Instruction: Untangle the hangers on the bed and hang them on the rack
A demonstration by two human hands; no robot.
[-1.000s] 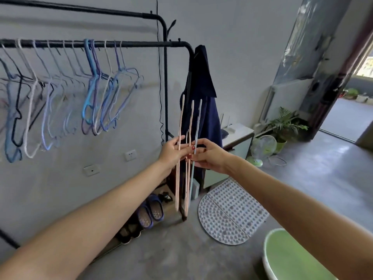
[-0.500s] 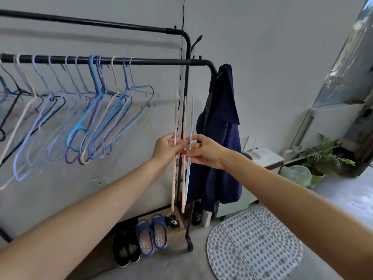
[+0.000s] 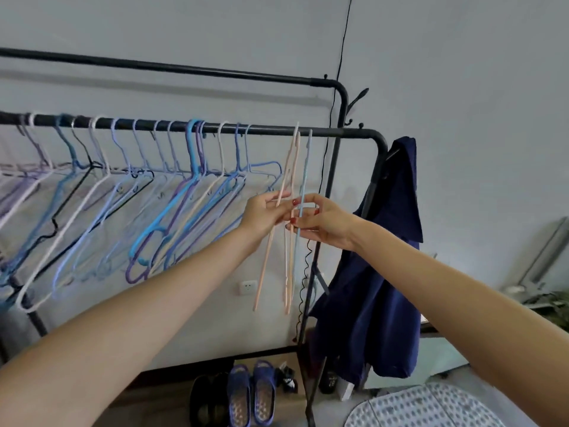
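- now both hands meet at mid-height of a small bundle of thin hangers (image 3: pixel 289 217), seen edge-on, just in front of the rack's front rail (image 3: pixel 338 133).
- left hand (image 3: pixel 261 215) pinches the peach hangers; right hand (image 3: pixel 320 220) has fingers curled round the pale blue hanger (image 3: pixel 303 180).
- above the grip the tops reach rail height; below it the long ends hang free.
- they look light, springy and smooth, likely to snag one another.
- best hold seems near the hook neck, for steering each hook over the bare rail right of the hung hangers (image 3: pixel 172 211).
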